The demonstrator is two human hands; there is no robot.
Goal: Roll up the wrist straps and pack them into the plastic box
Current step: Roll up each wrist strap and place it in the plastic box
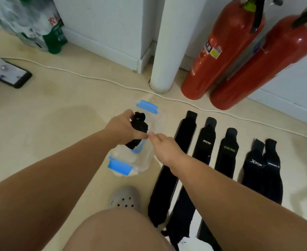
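Observation:
My left hand grips a rolled black wrist strap and holds it over the clear plastic box, which has blue clips at its far and near ends. My right hand reaches across the box's right side, fingertips close to the strap and my left thumb; I cannot tell whether they touch the strap. Several flat black wrist straps lie in a row on the floor to the right of the box.
Two red fire extinguishers and a white pipe stand behind the straps. A white cable runs across the floor. A dark phone lies far left. A grey clog and my knee are near the bottom.

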